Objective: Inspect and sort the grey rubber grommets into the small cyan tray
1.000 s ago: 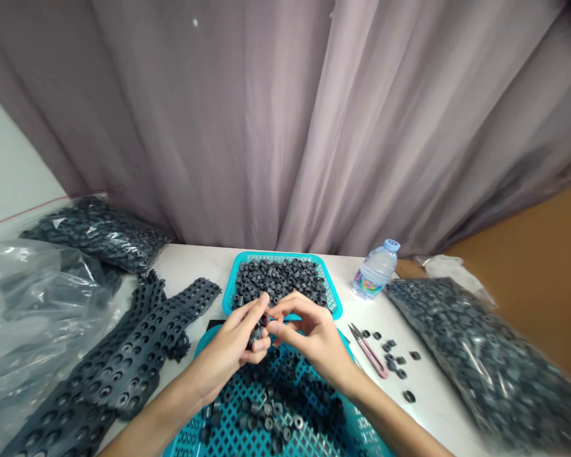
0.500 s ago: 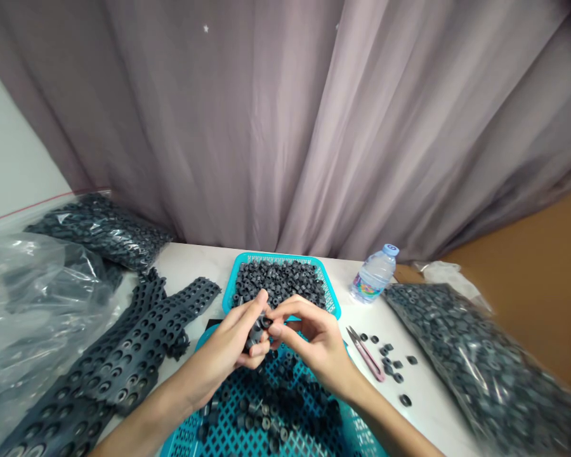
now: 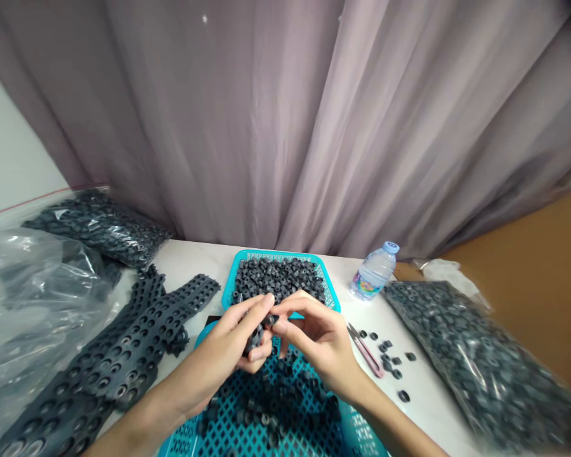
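Observation:
Over the front teal basket [image 3: 181,438], my left hand [image 3: 231,346] is closed around several small black rubber parts [image 3: 254,340]. My right hand [image 3: 323,336] pinches one black rubber piece [image 3: 271,320] between thumb and forefinger, up against my left fingertips. Fingers cover part of that piece, so its exact shape is hard to make out. Loose black rubber parts [image 3: 265,419] lie scattered in the basket below. Just behind my hands stands a smaller teal basket [image 3: 334,298] filled with similar black parts [image 3: 280,276].
Pink-handled thread snips [image 3: 368,355] and several loose rubber rings [image 3: 403,396] lie to the right. Beyond are a water bottle [image 3: 375,273] and a bag of black parts [image 3: 476,362]. Perforated rubber sheets [image 3: 137,343], a filled bag [image 3: 99,225] and clear plastic [image 3: 38,298] occupy the left.
The piece at my fingertips has tilted and moved slightly to the right and downward. Both hands stay close together over the basket. The view has shifted slightly.

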`<action>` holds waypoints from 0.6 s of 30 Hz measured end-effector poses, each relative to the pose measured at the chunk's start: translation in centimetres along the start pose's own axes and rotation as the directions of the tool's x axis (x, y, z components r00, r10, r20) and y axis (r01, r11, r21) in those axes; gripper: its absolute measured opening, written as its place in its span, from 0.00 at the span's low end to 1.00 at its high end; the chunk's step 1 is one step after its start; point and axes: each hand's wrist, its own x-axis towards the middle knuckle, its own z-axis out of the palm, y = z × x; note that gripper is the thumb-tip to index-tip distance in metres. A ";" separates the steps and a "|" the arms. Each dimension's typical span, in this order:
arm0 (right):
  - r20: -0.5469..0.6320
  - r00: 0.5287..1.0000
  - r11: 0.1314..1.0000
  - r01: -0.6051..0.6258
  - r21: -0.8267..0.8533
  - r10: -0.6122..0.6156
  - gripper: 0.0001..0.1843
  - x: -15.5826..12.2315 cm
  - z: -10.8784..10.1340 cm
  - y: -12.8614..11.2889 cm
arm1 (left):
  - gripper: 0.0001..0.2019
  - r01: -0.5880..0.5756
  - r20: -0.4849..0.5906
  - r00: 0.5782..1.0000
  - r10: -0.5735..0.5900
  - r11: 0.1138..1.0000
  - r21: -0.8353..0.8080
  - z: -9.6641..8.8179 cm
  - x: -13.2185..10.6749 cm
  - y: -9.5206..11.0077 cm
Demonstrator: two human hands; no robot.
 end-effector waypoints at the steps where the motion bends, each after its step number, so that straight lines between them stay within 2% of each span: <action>1: -0.009 1.000 1.000 0.005 -0.002 -0.005 0.10 -0.1 0.1 -0.1 | 0.20 0.001 0.005 1.000 -0.001 1.000 0.005 0.1 -0.1 0.1; 7: -0.062 0.997 0.999 0.036 -0.030 -0.038 0.08 -0.3 0.8 -0.8 | 0.22 0.020 0.003 1.000 -0.020 0.999 0.035 0.1 -0.5 0.1; 13: -0.078 0.995 0.998 0.051 -0.044 -0.055 0.11 -0.7 1.2 -1.1 | 0.22 0.025 0.047 0.999 -0.024 0.999 -0.020 -0.2 -0.4 -0.3; 16: -0.057 0.993 0.988 0.095 -0.123 -0.103 0.13 -1.0 1.0 -1.3 | 0.22 0.039 0.032 0.999 -0.038 0.999 -0.031 -0.3 -0.3 -0.3; 18: -0.030 0.985 0.956 0.160 -0.244 -0.172 0.14 -1.0 0.6 -1.3 | 0.22 0.047 0.023 0.999 -0.046 0.998 -0.031 -0.3 -0.3 -0.3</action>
